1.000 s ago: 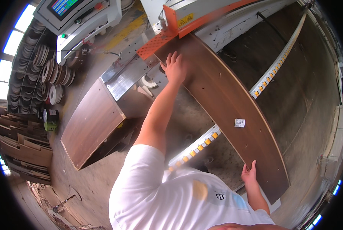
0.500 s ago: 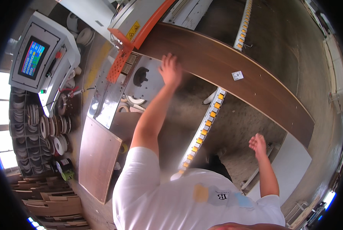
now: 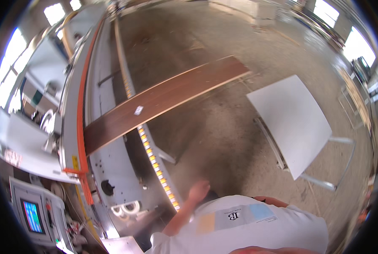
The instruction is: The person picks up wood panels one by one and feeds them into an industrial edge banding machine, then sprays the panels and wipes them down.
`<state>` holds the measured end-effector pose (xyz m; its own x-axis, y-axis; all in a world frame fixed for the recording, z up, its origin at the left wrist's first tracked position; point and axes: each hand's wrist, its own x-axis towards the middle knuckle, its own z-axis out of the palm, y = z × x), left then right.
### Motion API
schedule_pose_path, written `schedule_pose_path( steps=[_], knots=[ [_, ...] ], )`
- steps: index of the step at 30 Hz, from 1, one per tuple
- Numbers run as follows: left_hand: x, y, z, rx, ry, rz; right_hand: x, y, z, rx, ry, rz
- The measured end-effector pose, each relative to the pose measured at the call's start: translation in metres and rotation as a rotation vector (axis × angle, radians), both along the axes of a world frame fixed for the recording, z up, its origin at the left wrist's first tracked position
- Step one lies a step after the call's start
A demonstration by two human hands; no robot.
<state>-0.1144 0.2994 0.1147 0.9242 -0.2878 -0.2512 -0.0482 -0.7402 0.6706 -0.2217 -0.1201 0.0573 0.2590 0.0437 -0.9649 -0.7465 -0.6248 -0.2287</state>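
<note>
My left hand (image 3: 199, 190) hangs low in front of my body, past the near end of the roller rail (image 3: 158, 170) with yellow rollers. It touches nothing that I can see, and blur hides how its fingers lie. Of my right arm (image 3: 271, 201) only a strip shows behind my shirt; that hand is hidden. A long brown board (image 3: 184, 91) with a small white label (image 3: 138, 110) lies across the rail, apart from my hands. Its left end goes under the orange edge of the machine (image 3: 82, 106).
To the right a white panel (image 3: 294, 127) rests on a metal-legged stand (image 3: 330, 185). A control box (image 3: 31, 216) with a lit screen stands at the lower left. Flat stacks (image 3: 239, 8) lie at the far end of the concrete floor.
My left hand has come off the brown board and dropped toward my body. My right hand has gone out of sight. The view has swung right, showing the machine's length and the white panel.
</note>
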Motion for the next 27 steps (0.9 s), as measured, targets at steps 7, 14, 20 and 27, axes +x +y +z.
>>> schedule_pose_path(
  steps=[7, 14, 20, 27],
  knots=[
    [-0.035, -0.134, 0.074, -0.270, 0.392, -0.431, -0.160, -0.056, -0.001, 0.045, -0.097, -0.190],
    [-0.095, -0.314, 0.186, -0.407, 0.542, -0.811, -0.305, -0.084, -0.025, 0.042, -0.123, -0.423],
    [-0.159, -0.443, 0.276, -0.648, 0.439, -1.435, -0.379, -0.097, -0.025, 0.044, -0.131, -0.534],
    [-0.257, -0.526, 0.395, -1.314, 0.753, -2.153, -0.406, -0.118, -0.019, 0.025, -0.200, -0.569]
  ],
)
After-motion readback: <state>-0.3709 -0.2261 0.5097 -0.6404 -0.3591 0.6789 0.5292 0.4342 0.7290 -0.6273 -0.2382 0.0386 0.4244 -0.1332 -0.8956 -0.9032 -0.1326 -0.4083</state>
